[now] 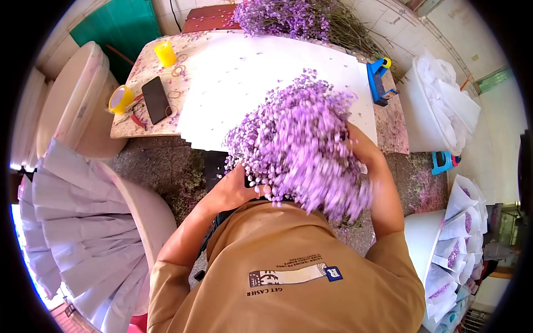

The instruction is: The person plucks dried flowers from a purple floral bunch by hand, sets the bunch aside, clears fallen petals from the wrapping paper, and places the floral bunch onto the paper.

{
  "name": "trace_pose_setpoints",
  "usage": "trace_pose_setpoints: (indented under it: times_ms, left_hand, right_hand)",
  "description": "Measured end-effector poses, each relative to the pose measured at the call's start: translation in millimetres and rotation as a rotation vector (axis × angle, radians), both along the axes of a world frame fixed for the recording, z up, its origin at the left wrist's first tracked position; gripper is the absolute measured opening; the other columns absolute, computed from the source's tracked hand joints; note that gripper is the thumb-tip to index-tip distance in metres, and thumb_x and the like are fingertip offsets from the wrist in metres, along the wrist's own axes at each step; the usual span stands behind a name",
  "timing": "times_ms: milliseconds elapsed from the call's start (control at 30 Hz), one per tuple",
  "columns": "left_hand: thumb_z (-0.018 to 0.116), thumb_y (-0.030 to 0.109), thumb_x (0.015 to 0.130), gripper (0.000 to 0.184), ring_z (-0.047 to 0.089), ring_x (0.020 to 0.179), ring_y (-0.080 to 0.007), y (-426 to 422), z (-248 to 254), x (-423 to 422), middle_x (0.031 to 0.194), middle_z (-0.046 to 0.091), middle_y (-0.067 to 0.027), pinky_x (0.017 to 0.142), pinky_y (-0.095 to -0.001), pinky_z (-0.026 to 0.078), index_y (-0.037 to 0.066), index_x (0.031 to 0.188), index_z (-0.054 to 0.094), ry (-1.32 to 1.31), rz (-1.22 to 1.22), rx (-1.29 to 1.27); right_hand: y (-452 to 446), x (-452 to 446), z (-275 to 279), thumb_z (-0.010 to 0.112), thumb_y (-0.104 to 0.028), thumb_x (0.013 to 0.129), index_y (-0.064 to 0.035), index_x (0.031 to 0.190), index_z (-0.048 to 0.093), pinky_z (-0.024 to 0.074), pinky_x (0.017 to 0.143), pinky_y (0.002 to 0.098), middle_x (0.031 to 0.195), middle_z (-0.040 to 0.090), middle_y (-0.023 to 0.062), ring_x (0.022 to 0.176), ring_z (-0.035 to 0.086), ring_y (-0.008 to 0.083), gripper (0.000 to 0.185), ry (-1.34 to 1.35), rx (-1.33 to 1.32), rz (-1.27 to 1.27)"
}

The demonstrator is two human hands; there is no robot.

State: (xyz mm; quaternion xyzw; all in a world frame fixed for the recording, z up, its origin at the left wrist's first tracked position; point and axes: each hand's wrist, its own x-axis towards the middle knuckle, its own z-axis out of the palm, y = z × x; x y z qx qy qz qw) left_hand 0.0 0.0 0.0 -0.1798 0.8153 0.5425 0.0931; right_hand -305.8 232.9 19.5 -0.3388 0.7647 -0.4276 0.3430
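A big bunch of small purple flowers [300, 144] stands in front of my body, over the near edge of the table, its blossoms smeared by motion on the right side. My left hand [236, 188] is at the lower left of the bunch, fingers curled in against it and partly covered by blossoms. On the far right side, my right hand [355, 143] wraps round the bunch, most of its fingers hidden behind the flowers. The stems are out of sight. Beyond the bunch lies a stack of white paper sheets [222, 94] scattered with loose petals.
On the table's left are a phone [156, 100], red-handled pliers [137, 114], yellow tape rolls [165, 54] and rubber bands. A blue tape dispenser [380, 83] sits right. More purple flowers [283, 16] lie behind. Bins with wrapped bouquets [452, 250] and grey paper [89, 222] flank me.
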Motion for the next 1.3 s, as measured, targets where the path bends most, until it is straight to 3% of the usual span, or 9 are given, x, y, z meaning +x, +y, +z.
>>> trace_pose_setpoints:
  times_ms: [67,167,333,500,567,700,867,967,1300]
  left_hand:
    - [0.082,0.037,0.088,0.072,0.063,0.122,-0.0369,11.5,8.6,-9.5,0.127,0.066,-0.0270,0.105,-0.0443,0.046,-0.007,0.136,0.050,0.192,-0.036,0.141]
    - [0.085,0.014,0.084,0.072,0.061,0.120,-0.0249,16.9,-15.7,-29.6,0.133,0.065,-0.0186,0.107,-0.0411,0.046,-0.005,0.142,0.047,0.351,0.018,0.505]
    - [0.080,-0.002,0.083,0.077,0.055,0.128,-0.0217,23.8,23.1,-93.1,0.137,0.062,-0.0142,0.114,-0.0372,0.041,-0.002,0.149,0.041,0.543,-0.094,0.445]
    - [0.071,0.013,0.093,0.059,0.056,0.126,-0.0225,-20.5,21.4,-139.9,0.139,0.062,-0.0156,0.110,-0.0375,0.043,-0.003,0.145,0.048,0.425,-0.094,0.390]
    - [0.071,0.010,0.090,0.064,0.062,0.124,-0.0290,-43.9,-40.7,-129.2,0.137,0.063,-0.0196,0.107,-0.0384,0.047,-0.003,0.148,0.046,0.466,0.007,0.040]
    - [0.066,-0.001,0.087,0.068,0.064,0.123,-0.0273,-54.6,-39.4,-63.4,0.138,0.062,-0.0219,0.102,-0.0390,0.051,-0.004,0.151,0.042,0.242,0.110,0.178]
    - [0.058,-0.001,0.095,0.028,0.070,0.100,-0.0169,-10.8,30.0,-19.7,0.115,0.074,-0.0098,0.088,-0.0309,0.054,-0.001,0.120,0.069,0.463,0.359,-0.012]
    - [0.061,0.000,0.096,0.023,0.069,0.093,-0.0136,17.4,61.1,-22.4,0.105,0.076,-0.0071,0.085,-0.0281,0.054,-0.001,0.117,0.069,0.744,0.187,-0.118]
    - [0.069,0.007,0.095,0.015,0.063,0.082,-0.0117,23.1,68.8,-55.6,0.093,0.071,-0.0051,0.073,-0.0253,0.049,0.000,0.108,0.071,0.556,0.181,-0.069]
  right_hand:
    - [22.1,9.9,13.6,0.094,-0.012,0.064,0.0016,0.153,0.040,0.0333,0.120,0.0384,0.152,0.051,0.0182,0.140,0.047,0.0274,0.106,0.176,0.007,-0.036]
    - [50.2,39.8,53.8,0.095,-0.009,0.061,0.0032,0.143,0.052,0.0377,0.115,0.0384,0.139,0.062,0.0163,0.128,0.057,0.0286,0.093,0.088,-0.039,-0.104]
    - [96.2,65.3,109.0,0.091,-0.008,0.067,-0.0019,0.129,0.064,0.0485,0.104,0.0420,0.121,0.071,0.0144,0.116,0.065,0.0271,0.068,0.829,0.097,-0.238]
    - [76.7,72.8,92.7,0.093,-0.036,0.069,-0.0054,0.137,0.061,0.0395,0.114,0.0447,0.144,0.054,0.0212,0.133,0.052,0.0359,0.082,0.804,-0.079,-0.167]
    - [55.1,75.1,75.1,0.093,-0.047,0.068,-0.0063,0.146,0.055,0.0325,0.121,0.0454,0.158,0.042,0.0233,0.143,0.043,0.0403,0.096,0.648,-0.105,-0.167]
    - [43.5,51.5,22.9,0.094,-0.048,0.068,-0.0049,0.153,0.044,0.0321,0.121,0.0462,0.157,0.043,0.0240,0.141,0.045,0.0402,0.108,0.566,-0.119,-0.096]
    - [47.1,48.5,3.6,0.096,-0.031,0.071,0.0000,0.150,0.046,0.0409,0.114,0.0424,0.143,0.056,0.0196,0.133,0.054,0.0308,0.099,0.377,-0.130,-0.217]
    - [40.2,64.2,19.1,0.094,-0.025,0.072,0.0007,0.147,0.048,0.0429,0.111,0.0404,0.138,0.060,0.0167,0.129,0.057,0.0263,0.092,0.437,-0.241,-0.145]
    - [44.8,88.0,8.1,0.089,-0.019,0.079,0.0007,0.138,0.055,0.0482,0.102,0.0396,0.127,0.063,0.0139,0.117,0.063,0.0261,0.071,0.535,-0.337,-0.210]
